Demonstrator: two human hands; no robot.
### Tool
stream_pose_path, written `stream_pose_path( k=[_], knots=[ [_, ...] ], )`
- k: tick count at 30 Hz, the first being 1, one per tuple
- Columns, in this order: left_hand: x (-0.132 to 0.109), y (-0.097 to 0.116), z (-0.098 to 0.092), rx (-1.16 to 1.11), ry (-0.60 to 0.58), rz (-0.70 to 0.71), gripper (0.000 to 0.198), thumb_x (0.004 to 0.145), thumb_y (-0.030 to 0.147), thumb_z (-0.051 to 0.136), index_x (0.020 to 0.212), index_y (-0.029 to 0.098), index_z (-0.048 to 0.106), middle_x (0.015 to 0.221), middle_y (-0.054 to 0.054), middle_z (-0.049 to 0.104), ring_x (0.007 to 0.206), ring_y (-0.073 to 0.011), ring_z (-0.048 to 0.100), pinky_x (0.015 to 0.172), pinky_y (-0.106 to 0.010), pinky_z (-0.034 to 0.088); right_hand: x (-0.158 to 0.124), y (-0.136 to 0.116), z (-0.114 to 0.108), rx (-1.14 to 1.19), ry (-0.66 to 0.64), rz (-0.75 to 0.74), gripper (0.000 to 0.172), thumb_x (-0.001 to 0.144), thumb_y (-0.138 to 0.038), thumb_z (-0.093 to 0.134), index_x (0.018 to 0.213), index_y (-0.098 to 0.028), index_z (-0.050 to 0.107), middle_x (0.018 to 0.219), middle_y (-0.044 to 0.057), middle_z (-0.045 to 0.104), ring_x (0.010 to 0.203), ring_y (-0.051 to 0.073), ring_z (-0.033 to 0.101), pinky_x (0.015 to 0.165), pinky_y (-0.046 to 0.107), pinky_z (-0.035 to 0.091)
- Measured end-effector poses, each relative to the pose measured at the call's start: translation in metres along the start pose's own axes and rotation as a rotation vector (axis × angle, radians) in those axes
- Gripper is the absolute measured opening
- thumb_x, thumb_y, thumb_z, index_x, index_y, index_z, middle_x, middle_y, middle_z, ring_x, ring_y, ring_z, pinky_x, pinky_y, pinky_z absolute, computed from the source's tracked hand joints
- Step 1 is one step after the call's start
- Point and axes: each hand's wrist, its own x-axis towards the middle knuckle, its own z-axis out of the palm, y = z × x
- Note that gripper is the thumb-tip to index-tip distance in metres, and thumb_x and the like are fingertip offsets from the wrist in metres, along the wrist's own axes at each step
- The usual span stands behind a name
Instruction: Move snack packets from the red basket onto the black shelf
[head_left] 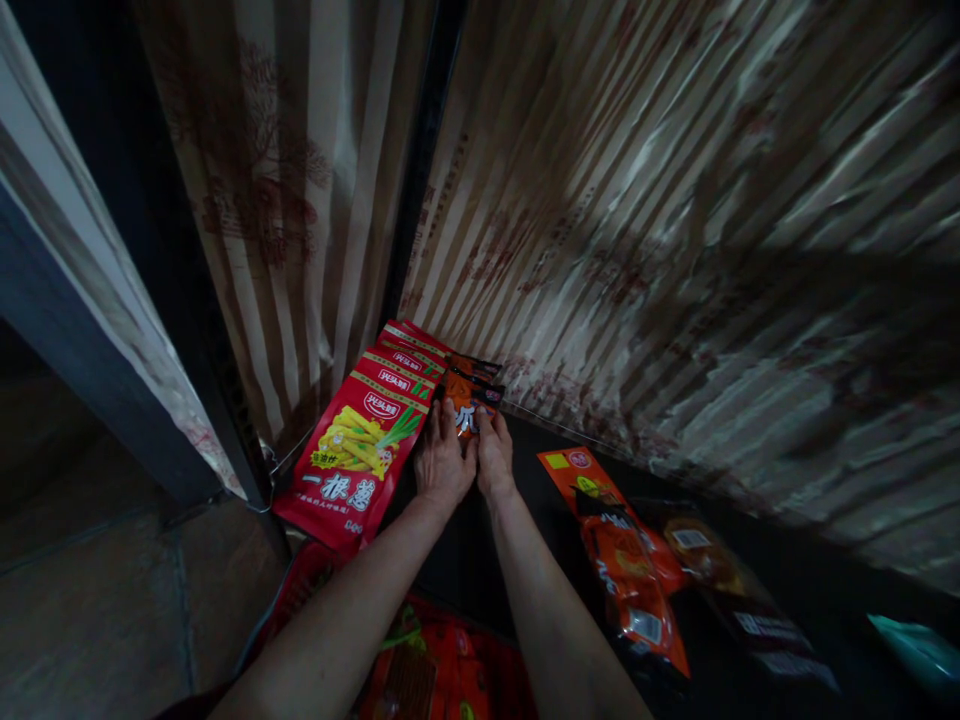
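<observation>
Both of my hands are on an orange and black snack packet (466,402) at the back of a dark shelf (469,540). My left hand (444,462) grips its left side, and my right hand (495,452) its right side, with the thumbs close together at the lower edge. Behind it, more orange and black packets (474,366) overlap in a row. Directly left lies an overlapping row of red snack bags (349,450) with yellow sticks pictured on the front one. My fingertips are partly hidden against the packet.
Right of my arms lie orange packets (626,560), a brown packet (720,570) and a teal packet (919,645). Below my forearms, a red container (289,590) holds red packets (431,670). Patterned curtain cloth (600,250) hangs behind; a dark metal post (199,290) stands left.
</observation>
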Motion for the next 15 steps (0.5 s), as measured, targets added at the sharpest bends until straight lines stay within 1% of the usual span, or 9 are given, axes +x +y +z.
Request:
stream_pose_path(
  k=[5,8,11,15],
  knots=[
    [0.001,-0.004,0.001,-0.025,0.009,0.002,0.067,0.085,0.030,0.052,0.145,0.012,0.027,0.149,-0.017,0.033,0.135,-0.0247,0.036,0.107,-0.036,0.037,0.002,0.011,0.003,-0.129,0.016,-0.081,0.043,0.075,-0.050,0.054,0.104,-0.019,0.061,0.087,0.003,0.071,0.078,0.017,0.066,0.069,0.027,0.050],
    [0.001,-0.005,0.002,-0.041,0.000,0.000,0.064,0.086,0.029,0.051,0.145,0.015,0.028,0.150,-0.015,0.032,0.135,-0.0225,0.036,0.106,-0.033,0.039,0.002,0.014,0.003,-0.170,0.044,-0.106,0.044,0.077,-0.050,0.051,0.107,-0.019,0.060,0.084,0.003,0.071,0.075,0.018,0.066,0.069,0.028,0.051],
    [0.001,-0.004,0.001,-0.034,-0.037,-0.025,0.062,0.087,0.030,0.051,0.145,0.020,0.030,0.152,-0.013,0.029,0.134,-0.0229,0.039,0.102,-0.033,0.043,0.002,0.014,0.003,-0.225,0.044,-0.124,0.045,0.078,-0.050,0.048,0.109,-0.019,0.060,0.088,0.004,0.071,0.076,0.018,0.067,0.069,0.028,0.051],
    [0.001,-0.004,-0.001,-0.006,-0.047,-0.019,0.063,0.086,0.029,0.053,0.144,0.020,0.031,0.153,-0.013,0.027,0.133,-0.0255,0.039,0.105,-0.037,0.041,0.001,0.013,0.002,-0.271,0.031,-0.092,0.049,0.080,-0.052,0.046,0.112,-0.017,0.058,0.099,0.009,0.070,0.082,0.020,0.067,0.072,0.029,0.051]
  ],
)
